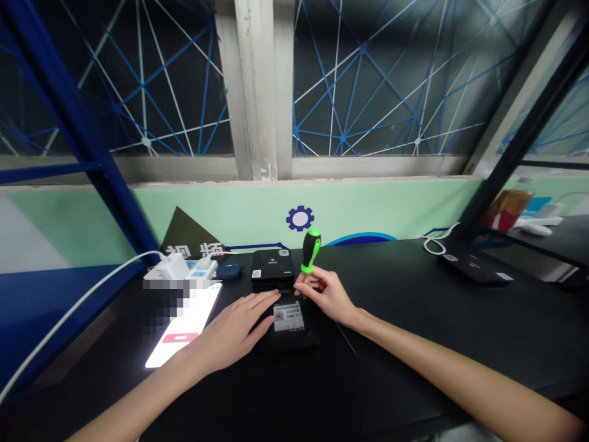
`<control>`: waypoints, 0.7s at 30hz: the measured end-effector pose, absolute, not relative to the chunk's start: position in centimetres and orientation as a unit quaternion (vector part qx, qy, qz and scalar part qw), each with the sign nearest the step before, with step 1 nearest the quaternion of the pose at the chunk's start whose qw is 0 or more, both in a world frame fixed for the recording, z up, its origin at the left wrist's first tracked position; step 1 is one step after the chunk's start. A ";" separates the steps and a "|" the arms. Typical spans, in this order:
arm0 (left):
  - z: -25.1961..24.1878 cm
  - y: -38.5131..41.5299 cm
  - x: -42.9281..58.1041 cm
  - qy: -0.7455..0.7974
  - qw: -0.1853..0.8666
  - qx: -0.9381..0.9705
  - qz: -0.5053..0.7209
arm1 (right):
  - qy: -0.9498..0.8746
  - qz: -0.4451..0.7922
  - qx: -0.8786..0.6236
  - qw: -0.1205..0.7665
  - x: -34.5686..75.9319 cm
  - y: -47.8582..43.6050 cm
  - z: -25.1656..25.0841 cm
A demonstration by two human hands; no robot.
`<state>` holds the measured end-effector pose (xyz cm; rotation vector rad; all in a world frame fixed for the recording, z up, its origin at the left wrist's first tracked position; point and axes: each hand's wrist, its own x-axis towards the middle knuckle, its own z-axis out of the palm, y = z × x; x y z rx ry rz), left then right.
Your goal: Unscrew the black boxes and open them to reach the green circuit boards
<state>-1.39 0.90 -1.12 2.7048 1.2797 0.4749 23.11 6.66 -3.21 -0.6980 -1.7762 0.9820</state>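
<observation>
A screwdriver (311,252) with a black and green handle stands nearly upright over the far right part of a flat black device. My right hand (326,294) is closed, its thumb and fingers pinched around the shaft just under the handle. The screwdriver's tip is hidden by the fingers. The black device (289,341) lies on the desk with a white printed label (289,317) facing up. My left hand (243,322) rests against the device's left side, fingers stretched out and thumb near the label. Behind the device sits a black box (272,267) with small stickers.
A lit phone or tablet (188,328) lies left of my left hand. Beyond it are a white power strip (197,270) with a plugged charger (173,266) and a dark blue case (229,271). Another flat black device (476,270) and a white cable (435,245) lie far right.
</observation>
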 end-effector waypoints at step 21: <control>-1.2 1.1 -1.4 0.425 0.048 0.891 0.151 | -0.642 0.463 -0.329 0.515 23.2 7.1 -4.3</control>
